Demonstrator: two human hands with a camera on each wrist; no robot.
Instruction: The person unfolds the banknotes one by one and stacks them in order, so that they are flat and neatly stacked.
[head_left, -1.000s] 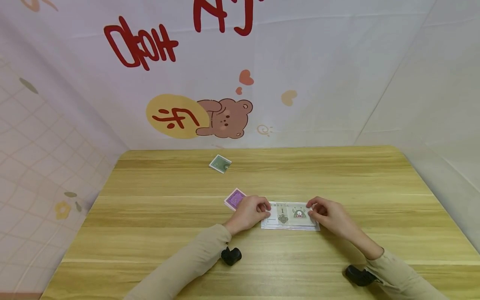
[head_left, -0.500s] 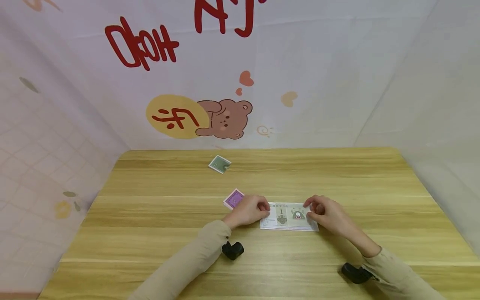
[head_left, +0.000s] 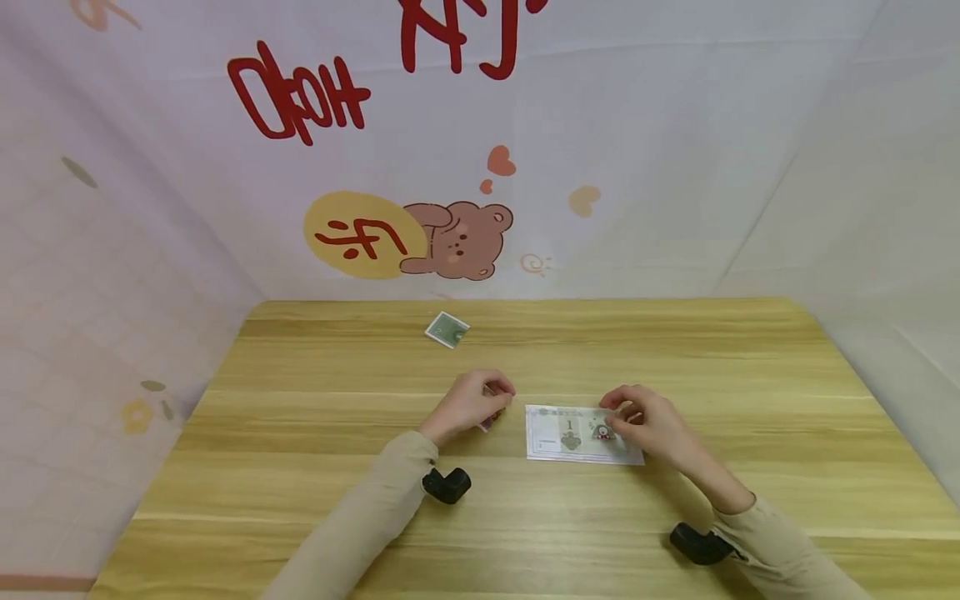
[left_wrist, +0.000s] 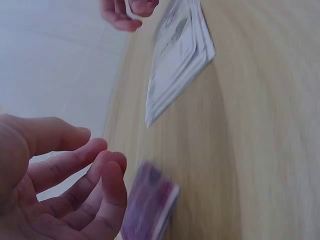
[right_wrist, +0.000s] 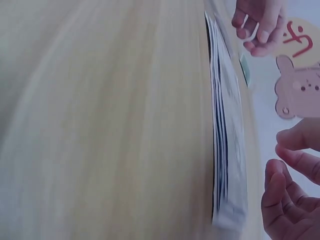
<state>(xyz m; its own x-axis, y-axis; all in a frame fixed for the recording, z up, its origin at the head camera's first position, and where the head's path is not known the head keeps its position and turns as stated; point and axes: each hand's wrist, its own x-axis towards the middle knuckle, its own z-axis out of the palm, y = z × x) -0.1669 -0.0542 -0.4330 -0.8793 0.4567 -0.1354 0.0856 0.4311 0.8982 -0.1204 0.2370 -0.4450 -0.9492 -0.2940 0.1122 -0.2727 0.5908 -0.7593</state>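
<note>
A stack of pale play banknotes [head_left: 551, 450], the top one marked 1, lies flat on the wooden table. Beside its right end hovers my right hand [head_left: 654, 429], fingers loosely bent; the right wrist view shows the fingertips apart from the notes [right_wrist: 227, 125]. My left hand [head_left: 467, 404] is off the stack's left side, over a small purple note or bundle [left_wrist: 150, 202], which it mostly hides in the head view. Its fingers are loosely curled with nothing visible between them in the left wrist view.
A small green note [head_left: 447, 330] lies farther back on the table [head_left: 337, 358]. Behind the table hangs a white cloth [head_left: 660, 167] printed with a bear and red characters. Black wrist devices [head_left: 447, 485] sit at both sleeves.
My left hand has let go of the stack's left end and moved left over the purple note. My right hand has drawn slightly off the right end. The stack stays in place.
</note>
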